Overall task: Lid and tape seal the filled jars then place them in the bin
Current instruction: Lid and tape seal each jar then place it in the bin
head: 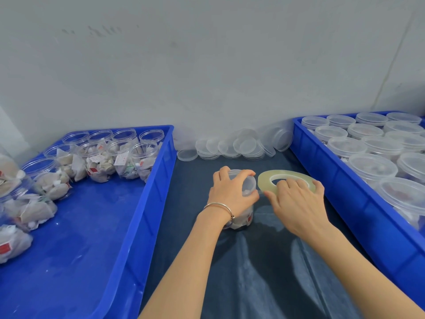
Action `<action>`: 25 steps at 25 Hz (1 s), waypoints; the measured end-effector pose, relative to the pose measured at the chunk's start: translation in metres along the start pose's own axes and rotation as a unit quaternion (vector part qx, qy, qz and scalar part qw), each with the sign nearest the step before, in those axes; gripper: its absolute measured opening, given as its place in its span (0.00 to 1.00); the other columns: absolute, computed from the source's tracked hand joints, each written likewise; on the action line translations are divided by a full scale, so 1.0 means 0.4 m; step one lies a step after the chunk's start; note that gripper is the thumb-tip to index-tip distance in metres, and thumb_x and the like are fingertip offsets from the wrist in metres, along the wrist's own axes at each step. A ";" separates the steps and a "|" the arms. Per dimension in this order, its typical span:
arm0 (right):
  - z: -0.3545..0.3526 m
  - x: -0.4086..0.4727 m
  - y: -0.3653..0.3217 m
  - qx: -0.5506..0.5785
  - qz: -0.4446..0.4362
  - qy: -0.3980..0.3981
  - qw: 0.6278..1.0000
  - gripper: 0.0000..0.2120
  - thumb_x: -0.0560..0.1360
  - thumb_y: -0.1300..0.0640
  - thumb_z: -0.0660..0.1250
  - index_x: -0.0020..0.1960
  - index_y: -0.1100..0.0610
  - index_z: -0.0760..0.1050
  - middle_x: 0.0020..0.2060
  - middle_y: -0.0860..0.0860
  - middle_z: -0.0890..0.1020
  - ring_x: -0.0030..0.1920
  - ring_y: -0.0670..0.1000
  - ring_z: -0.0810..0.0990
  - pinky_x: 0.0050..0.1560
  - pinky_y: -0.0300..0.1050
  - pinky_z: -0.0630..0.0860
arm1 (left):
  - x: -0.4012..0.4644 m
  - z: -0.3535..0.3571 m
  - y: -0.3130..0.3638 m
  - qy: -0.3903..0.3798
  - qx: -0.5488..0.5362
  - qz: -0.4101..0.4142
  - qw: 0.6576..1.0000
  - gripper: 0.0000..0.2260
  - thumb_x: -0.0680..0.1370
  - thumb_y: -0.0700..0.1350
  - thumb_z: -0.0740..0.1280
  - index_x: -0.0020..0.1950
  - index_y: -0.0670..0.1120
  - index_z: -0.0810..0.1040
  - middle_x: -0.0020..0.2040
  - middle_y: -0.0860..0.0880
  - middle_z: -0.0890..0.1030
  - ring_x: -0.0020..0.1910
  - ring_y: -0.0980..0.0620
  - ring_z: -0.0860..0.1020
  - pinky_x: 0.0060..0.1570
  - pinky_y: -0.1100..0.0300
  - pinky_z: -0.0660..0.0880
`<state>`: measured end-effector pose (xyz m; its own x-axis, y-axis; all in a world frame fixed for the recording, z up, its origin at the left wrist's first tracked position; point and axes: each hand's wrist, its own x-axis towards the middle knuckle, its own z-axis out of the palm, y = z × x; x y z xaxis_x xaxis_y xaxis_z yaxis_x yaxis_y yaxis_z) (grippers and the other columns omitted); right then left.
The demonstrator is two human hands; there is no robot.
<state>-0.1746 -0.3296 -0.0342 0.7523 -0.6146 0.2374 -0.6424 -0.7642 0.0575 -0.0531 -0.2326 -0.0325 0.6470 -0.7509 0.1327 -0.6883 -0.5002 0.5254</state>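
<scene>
Left hand (232,192) grips lidded jar (243,217) upright on dark desk (264,284) between two blue bins. Right hand (299,201) holds tape roll (266,180) just beside jar's lid. Left bin (147,215): open filled jars; right bin (326,171): lidded jars.

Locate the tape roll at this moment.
In the head view the tape roll sits centre-right, gripped by the right hand, just right of the lidded jar held by the left hand, between the two blue bins.
</scene>
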 end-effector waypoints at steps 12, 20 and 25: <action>0.006 0.006 -0.021 -0.022 0.003 -0.001 1.000 0.23 0.81 0.41 0.45 0.61 0.52 0.71 0.52 0.46 0.75 0.56 0.50 0.72 0.66 0.60 0.58 | -0.006 -0.001 -0.020 0.005 0.006 0.007 1.000 0.19 0.76 0.57 0.63 0.67 0.61 0.66 0.70 0.52 0.61 0.69 0.47 0.56 0.60 0.46 0.70; -0.005 -0.012 -0.037 0.013 0.005 0.026 1.000 0.23 0.80 0.40 0.46 0.57 0.53 0.73 0.50 0.47 0.77 0.56 0.51 0.73 0.62 0.52 0.59 | -0.016 0.033 -0.003 0.121 -0.029 -0.047 0.991 0.19 0.72 0.57 0.67 0.63 0.61 0.73 0.67 0.51 0.65 0.67 0.48 0.58 0.59 0.52 0.67; -0.045 -0.044 -0.054 0.024 -0.005 0.087 0.996 0.19 0.77 0.44 0.62 0.41 0.61 0.77 0.37 0.55 0.80 0.42 0.58 0.78 0.54 0.54 0.69 | -0.015 0.028 -0.014 0.104 -0.066 -0.016 0.992 0.19 0.71 0.54 0.69 0.62 0.62 0.75 0.67 0.52 0.66 0.68 0.50 0.59 0.60 0.54 0.67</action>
<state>-0.1768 -0.2987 -0.0221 0.7190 -0.5672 0.4017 -0.6245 -0.7808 0.0153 -0.0568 -0.2301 -0.0458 0.7310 -0.6232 0.2780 -0.6266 -0.4517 0.6351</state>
